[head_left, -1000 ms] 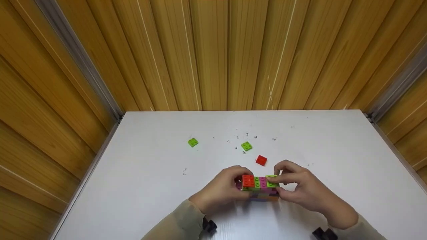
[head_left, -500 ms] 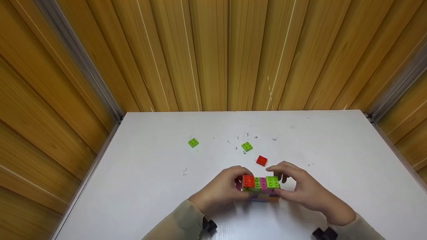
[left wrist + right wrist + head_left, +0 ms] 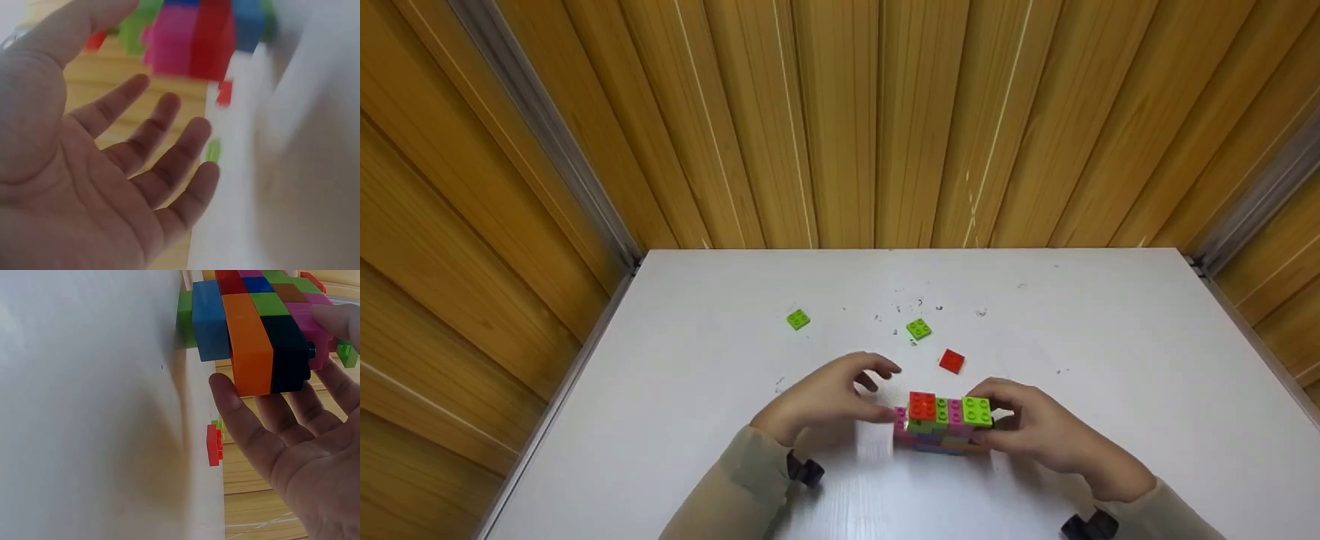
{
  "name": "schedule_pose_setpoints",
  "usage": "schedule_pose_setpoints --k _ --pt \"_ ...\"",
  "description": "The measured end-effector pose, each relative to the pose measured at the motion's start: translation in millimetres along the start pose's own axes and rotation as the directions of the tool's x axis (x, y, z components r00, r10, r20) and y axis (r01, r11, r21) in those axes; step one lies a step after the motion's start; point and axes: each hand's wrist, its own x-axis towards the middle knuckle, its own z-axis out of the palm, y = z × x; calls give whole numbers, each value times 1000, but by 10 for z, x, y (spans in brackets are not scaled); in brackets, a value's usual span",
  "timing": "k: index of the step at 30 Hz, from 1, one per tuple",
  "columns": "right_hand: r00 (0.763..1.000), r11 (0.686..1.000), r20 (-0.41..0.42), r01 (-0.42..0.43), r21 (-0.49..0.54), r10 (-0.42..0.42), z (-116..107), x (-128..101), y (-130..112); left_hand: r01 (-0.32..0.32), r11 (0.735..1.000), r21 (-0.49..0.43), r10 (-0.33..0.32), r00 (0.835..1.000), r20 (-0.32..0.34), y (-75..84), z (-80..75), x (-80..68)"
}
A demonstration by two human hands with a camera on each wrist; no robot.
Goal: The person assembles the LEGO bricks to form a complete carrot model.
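Nearest, at the bottom of the head view, two beige sleeves (image 3: 735, 487) come up from the lower edge onto the white surface (image 3: 1110, 360). Low in the middle of the frame stands the brick block (image 3: 943, 421), a stack of many colours whose top row runs red, green, pink and lime from left to right. The right hand (image 3: 1035, 431) grips the block's right end, its fingers curled round the far side and its thumb on the near side; the right wrist view shows the thumb pressed on an orange brick and the fingertips on a pink one, with blue, black and green bricks between. The left hand (image 3: 829, 394) sits just left of the block, apart from it and holding nothing; the left wrist view shows its palm bare and its fingers (image 3: 169, 140) spread loosely, with the block blurred beyond them.

Further up the surface, just above the block, lies a loose red brick (image 3: 952, 361). Beyond it, slightly to the left, lies a green brick (image 3: 918, 328) among small dark specks (image 3: 919, 304). Another green brick (image 3: 798, 319) lies well apart, towards the left of the frame. Behind the surface's far edge rise wooden wall panels (image 3: 840, 120), filling the upper half of the view.
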Motion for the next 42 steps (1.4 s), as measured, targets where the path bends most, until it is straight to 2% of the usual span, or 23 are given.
schedule_pose_setpoints --k 3,5,7,9,12,14,18,21,24,26,35,40,42 --pt "1000 1000 -2 -4 14 4 -13 2 7 62 998 -19 -64 990 -125 -116 -245 4" --pt "1000 1000 -6 -13 29 13 -18 5 12 110 993 -33 -114 966 -230 -218 -390 15" --pt "1000 999 -3 -17 45 17 -15 14 28 161 986 -52 -169 926 -339 -337 -513 39" --pt "1000 998 5 -17 59 17 -5 23 45 214 972 -97 -235 873 -428 -462 -606 67" --pt "1000 997 14 -19 69 18 13 38 72 275 950 -146 -311 799 -515 -620 -699 124" --pt "999 997 12 -32 72 31 11 32 79 298 940 -169 -341 767 -543 -693 -726 187" --pt "1000 997 8 -29 66 28 17 38 82 306 932 -192 -359 735 -575 -781 -768 286" --pt "1000 998 14 4 66 -5 26 47 81 297 927 -231 -376 721 -582 -814 -792 323" --pt "1000 997 16 15 73 -17 25 43 81 293 920 -260 -391 718 -575 -829 -799 351" --pt "1000 997 12 13 71 -14 18 34 84 296 920 -257 -391 723 -570 -833 -795 376" --pt "1000 997 8 -4 80 4 21 24 82 315 937 -153 -340 714 -611 -829 -743 435" --pt "1000 998 2 6 70 -7 21 20 78 305 941 -144 -327 721 -612 -791 -717 433" --pt "1000 998 -2 5 60 -5 22 22 76 296 945 -139 -317 728 -607 -761 -701 433"
